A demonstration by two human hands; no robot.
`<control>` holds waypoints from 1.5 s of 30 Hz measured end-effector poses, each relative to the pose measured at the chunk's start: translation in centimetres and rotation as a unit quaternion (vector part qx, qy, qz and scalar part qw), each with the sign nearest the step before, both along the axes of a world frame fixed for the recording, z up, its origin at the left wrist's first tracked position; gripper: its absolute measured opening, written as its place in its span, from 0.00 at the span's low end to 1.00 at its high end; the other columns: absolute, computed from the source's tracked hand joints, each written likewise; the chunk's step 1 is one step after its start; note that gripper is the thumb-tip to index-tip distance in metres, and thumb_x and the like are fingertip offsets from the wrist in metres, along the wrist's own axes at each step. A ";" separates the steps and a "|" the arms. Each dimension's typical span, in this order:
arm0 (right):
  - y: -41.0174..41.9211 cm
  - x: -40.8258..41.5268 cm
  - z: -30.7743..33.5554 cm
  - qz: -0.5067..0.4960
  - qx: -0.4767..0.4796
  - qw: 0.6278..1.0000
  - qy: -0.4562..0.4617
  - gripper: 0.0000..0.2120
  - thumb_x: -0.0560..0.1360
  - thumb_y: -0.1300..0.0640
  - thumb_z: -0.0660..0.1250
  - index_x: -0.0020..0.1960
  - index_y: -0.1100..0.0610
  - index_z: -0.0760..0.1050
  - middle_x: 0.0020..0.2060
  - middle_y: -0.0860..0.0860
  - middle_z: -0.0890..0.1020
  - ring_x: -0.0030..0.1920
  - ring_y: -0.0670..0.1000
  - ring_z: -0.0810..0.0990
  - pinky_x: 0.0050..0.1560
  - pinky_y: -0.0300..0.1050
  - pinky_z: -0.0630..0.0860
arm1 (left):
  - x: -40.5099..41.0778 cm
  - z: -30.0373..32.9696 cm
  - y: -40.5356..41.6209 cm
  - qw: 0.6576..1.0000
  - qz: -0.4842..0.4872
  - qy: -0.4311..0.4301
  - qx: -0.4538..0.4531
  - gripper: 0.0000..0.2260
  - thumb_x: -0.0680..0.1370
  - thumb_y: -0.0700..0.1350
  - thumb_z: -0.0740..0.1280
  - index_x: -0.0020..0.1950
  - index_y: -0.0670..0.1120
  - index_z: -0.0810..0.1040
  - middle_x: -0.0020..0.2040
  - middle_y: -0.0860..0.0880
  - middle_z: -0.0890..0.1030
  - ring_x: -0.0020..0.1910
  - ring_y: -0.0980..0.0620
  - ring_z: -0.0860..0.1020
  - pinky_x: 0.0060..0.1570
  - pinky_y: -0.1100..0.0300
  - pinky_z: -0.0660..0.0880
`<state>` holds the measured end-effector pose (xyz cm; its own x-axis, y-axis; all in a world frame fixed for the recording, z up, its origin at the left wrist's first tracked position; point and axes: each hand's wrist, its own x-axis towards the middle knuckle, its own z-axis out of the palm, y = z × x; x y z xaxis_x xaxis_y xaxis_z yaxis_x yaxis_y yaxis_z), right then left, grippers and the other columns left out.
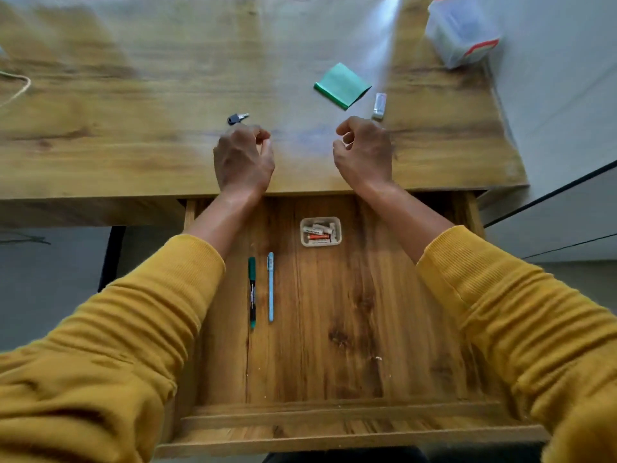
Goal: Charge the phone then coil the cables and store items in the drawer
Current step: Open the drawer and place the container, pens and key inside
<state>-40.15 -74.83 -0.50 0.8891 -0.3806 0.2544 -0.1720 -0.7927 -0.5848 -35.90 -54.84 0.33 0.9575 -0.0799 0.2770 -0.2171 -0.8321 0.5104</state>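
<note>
Left hand (pixel 243 157) and right hand (pixel 364 152) mid-frame over the bench (pixel 133 95), each grip loosely curled and holding nothing (fingers apart), open drawer (pixel 334 329) below with two pens (pixel 261 289), cable (pixel 16 88) far left

Cable (pixel 15 90) cut off, perhaps cord.

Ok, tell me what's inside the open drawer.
In the drawer lie a green marker and a light blue pen side by side, plus a small tray of batteries. The forearms and the desk edge hide its back corners.
</note>
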 end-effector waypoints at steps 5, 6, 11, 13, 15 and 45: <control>-4.6 4.1 -1.0 -0.042 -0.023 0.998 0.034 0.15 0.78 0.57 0.70 0.64 0.59 0.80 0.59 0.60 0.82 0.58 0.57 0.82 0.55 0.45 0.78 | 5.3 -0.6 -0.1 0.995 0.036 0.035 0.087 0.14 0.82 0.47 0.69 0.66 0.46 0.83 0.66 0.43 0.79 0.67 0.42 0.77 0.68 0.53 0.72; -5.3 4.7 -1.3 -0.051 -0.021 0.998 0.042 0.16 0.78 0.58 0.70 0.65 0.59 0.79 0.60 0.61 0.80 0.60 0.58 0.80 0.56 0.45 0.76 | 6.0 -0.9 0.0 0.993 0.043 0.041 0.102 0.14 0.82 0.47 0.68 0.66 0.46 0.82 0.67 0.43 0.78 0.68 0.42 0.75 0.69 0.54 0.70; -8.1 7.0 -3.0 -0.093 -0.024 0.992 0.083 0.18 0.79 0.56 0.70 0.67 0.59 0.75 0.66 0.62 0.73 0.65 0.61 0.75 0.60 0.46 0.72 | 8.8 -2.2 -0.1 0.988 0.079 0.076 0.105 0.15 0.82 0.41 0.65 0.66 0.45 0.83 0.67 0.41 0.77 0.68 0.38 0.73 0.68 0.52 0.70; -8.8 8.0 -3.5 -0.102 -0.026 0.990 0.093 0.19 0.79 0.54 0.70 0.67 0.60 0.75 0.66 0.62 0.73 0.66 0.61 0.75 0.59 0.46 0.72 | 9.6 -2.6 0.0 0.988 0.078 0.072 0.111 0.13 0.82 0.43 0.65 0.63 0.46 0.85 0.65 0.41 0.80 0.67 0.39 0.75 0.67 0.53 0.70; -9.3 8.7 -3.8 -0.102 -0.021 0.990 0.091 0.19 0.79 0.52 0.70 0.66 0.59 0.75 0.65 0.61 0.74 0.65 0.61 0.76 0.58 0.45 0.72 | 10.1 -2.8 0.0 0.989 0.079 0.068 0.103 0.11 0.82 0.42 0.65 0.59 0.47 0.86 0.61 0.42 0.83 0.65 0.40 0.76 0.66 0.53 0.70; 4.9 -14.1 -4.6 -0.024 0.131 0.990 -0.044 0.13 0.73 0.58 0.72 0.57 0.56 0.83 0.48 0.50 0.81 0.45 0.47 0.79 0.44 0.43 0.80 | -13.6 -3.9 1.6 0.976 -0.119 0.096 -0.157 0.09 0.82 0.41 0.72 0.61 0.48 0.86 0.55 0.51 0.84 0.54 0.59 0.81 0.53 0.65 0.79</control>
<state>-54.23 -69.92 -5.13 0.8469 -0.4852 0.2178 -0.1447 -0.6044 -0.7835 -49.47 -53.27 -3.57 0.9590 -0.2457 0.1412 -0.2603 -0.5666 0.7818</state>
